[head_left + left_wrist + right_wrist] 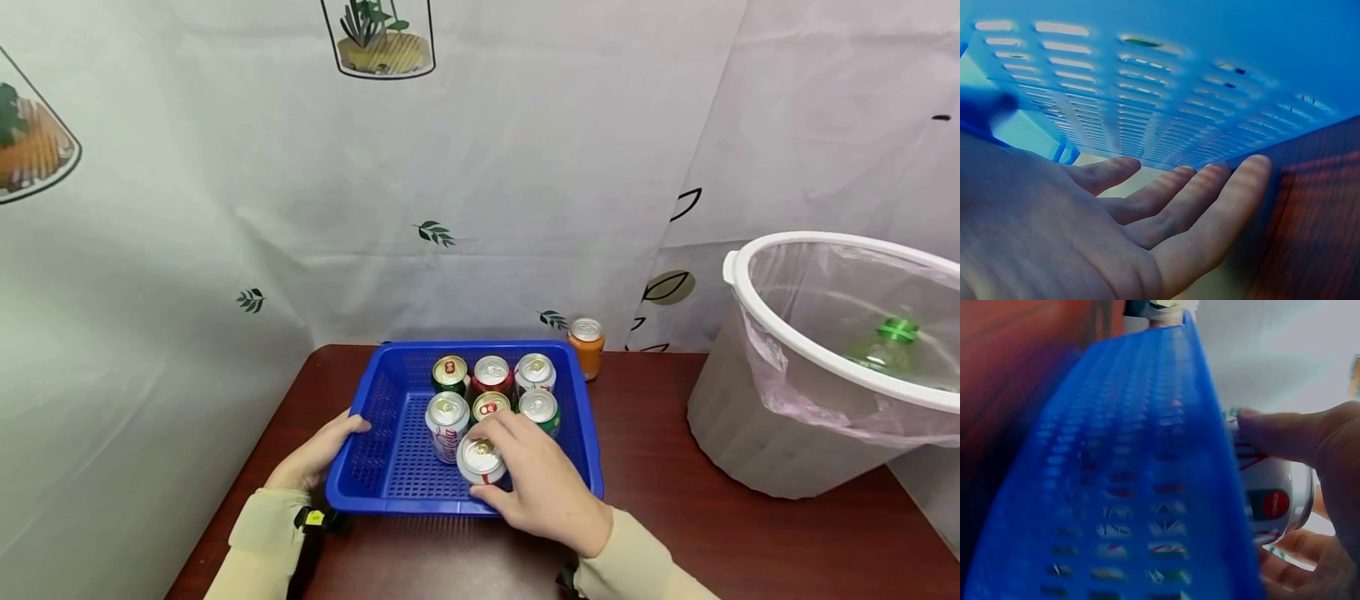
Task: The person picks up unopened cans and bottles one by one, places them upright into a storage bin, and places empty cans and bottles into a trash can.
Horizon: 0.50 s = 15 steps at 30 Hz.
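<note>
A blue plastic basket [416, 506] with slotted walls sits on the dark red table. My right hand [543, 479] grips a white soda can [480, 467] by its upper part, inside the basket at the near side. In the right wrist view the thumb lies along that can's side, just over the basket rim. My left hand [318, 454] holds the basket's left rim, thumb over the edge; its fingers [1210, 200] extend outside below the slotted wall. A white cola can [447, 429] stands left of the gripped one. Behind are several more cans, including a red can [492, 385] and a green can [549, 422].
An orange can [587, 354] stands outside the basket, by its back right corner. To the right is a grey bin [738, 425] with a white rim and pink liner, a green-capped bottle [888, 350] inside. A patterned white cloth [487, 167] hangs behind the table.
</note>
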{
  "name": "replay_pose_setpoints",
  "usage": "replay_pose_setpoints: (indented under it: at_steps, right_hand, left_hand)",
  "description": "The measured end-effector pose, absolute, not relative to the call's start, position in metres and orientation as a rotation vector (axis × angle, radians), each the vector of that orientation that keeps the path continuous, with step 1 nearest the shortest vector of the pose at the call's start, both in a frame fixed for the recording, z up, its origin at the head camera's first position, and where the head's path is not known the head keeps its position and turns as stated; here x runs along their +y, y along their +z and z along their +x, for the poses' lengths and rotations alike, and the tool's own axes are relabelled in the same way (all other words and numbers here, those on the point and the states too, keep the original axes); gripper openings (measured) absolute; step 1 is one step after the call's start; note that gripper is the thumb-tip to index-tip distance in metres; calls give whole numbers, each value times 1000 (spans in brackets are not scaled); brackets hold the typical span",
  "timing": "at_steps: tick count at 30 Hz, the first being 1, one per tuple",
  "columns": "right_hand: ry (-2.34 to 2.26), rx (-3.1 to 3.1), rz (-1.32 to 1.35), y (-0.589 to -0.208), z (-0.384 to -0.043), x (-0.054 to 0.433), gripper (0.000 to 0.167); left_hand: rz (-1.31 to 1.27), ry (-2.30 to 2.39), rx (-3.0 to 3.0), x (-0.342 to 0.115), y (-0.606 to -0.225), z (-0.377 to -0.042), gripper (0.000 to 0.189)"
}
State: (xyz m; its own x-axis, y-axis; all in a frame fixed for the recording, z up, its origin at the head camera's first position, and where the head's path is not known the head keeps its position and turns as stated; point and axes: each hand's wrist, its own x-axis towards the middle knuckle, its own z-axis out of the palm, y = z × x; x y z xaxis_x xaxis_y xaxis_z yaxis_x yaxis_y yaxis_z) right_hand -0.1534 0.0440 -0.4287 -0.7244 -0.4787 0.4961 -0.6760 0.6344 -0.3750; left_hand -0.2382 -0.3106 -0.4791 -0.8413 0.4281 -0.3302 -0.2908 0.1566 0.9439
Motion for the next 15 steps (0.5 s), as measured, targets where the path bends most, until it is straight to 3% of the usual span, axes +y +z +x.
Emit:
replay_pose_setpoints:
  at_steps: [15]
  right_hand:
    - [780,-2591,907,-438,-164,20,61]
  left_hand:
    - [135,1732,1922,-312,-480,-238,78]
